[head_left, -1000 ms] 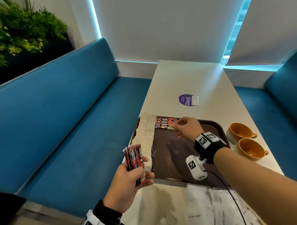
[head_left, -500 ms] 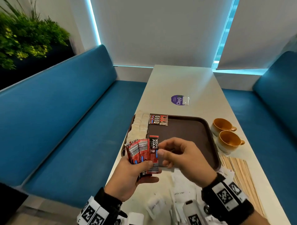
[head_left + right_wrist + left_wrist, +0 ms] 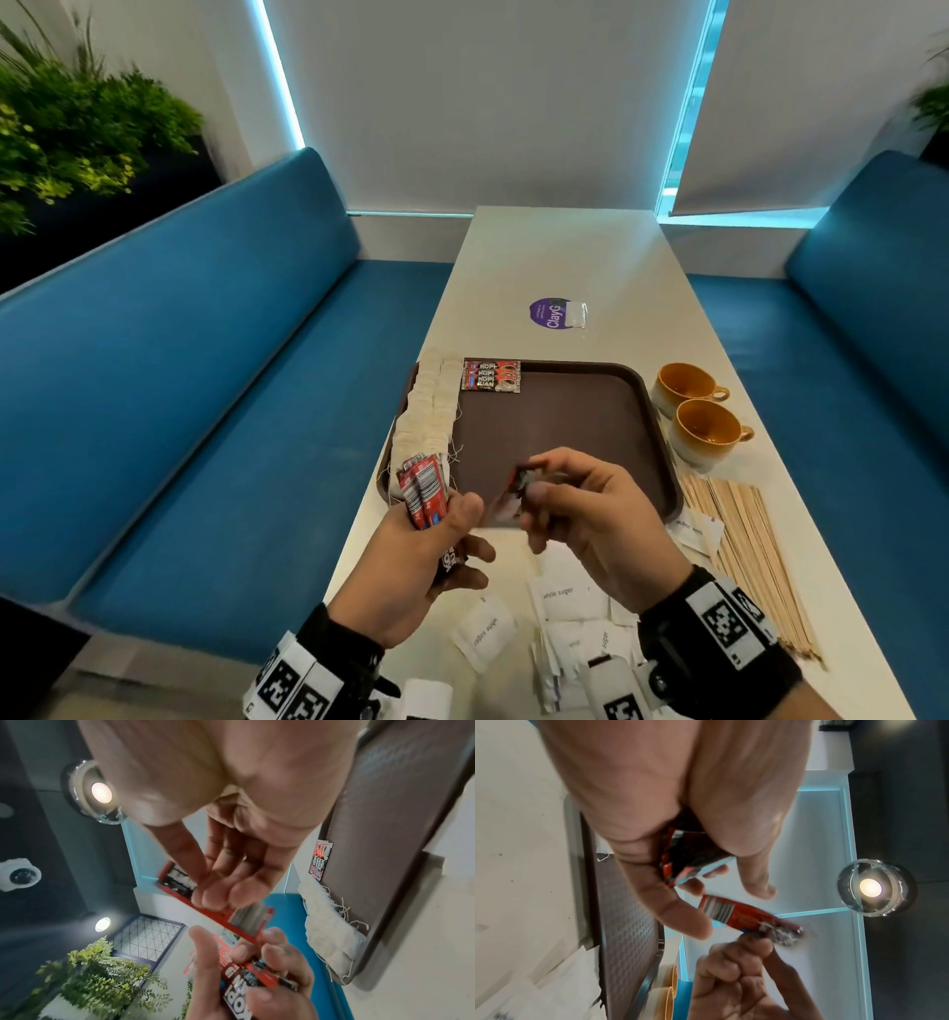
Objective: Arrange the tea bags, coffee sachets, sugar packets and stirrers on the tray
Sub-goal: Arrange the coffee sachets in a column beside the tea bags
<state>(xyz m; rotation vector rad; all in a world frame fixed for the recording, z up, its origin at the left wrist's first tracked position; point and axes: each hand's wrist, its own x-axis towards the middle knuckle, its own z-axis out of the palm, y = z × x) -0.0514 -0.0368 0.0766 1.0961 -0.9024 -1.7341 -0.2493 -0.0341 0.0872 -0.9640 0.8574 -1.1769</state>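
Holding a bunch of red coffee sachets [image 3: 423, 491] in my left hand [image 3: 411, 560], fingers curled round them, while my right hand [image 3: 590, 519] pinches one single sachet [image 3: 734, 912] by its end, just above the near edge of the brown tray [image 3: 590, 411]. Tea bags [image 3: 426, 411] are lined up along the tray's left side, with a few sachets laid [image 3: 491, 375] at the far corner. Sugar packets [image 3: 570, 601] and wooden stirrers [image 3: 744, 555] sit on the worktop [image 3: 565, 257], two orange cups [image 3: 698, 411] beside the tray.

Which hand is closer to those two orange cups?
Right. The right hand hangs over the tray's near edge, nearer the orange cups; the left hand is out past the tray's left corner.
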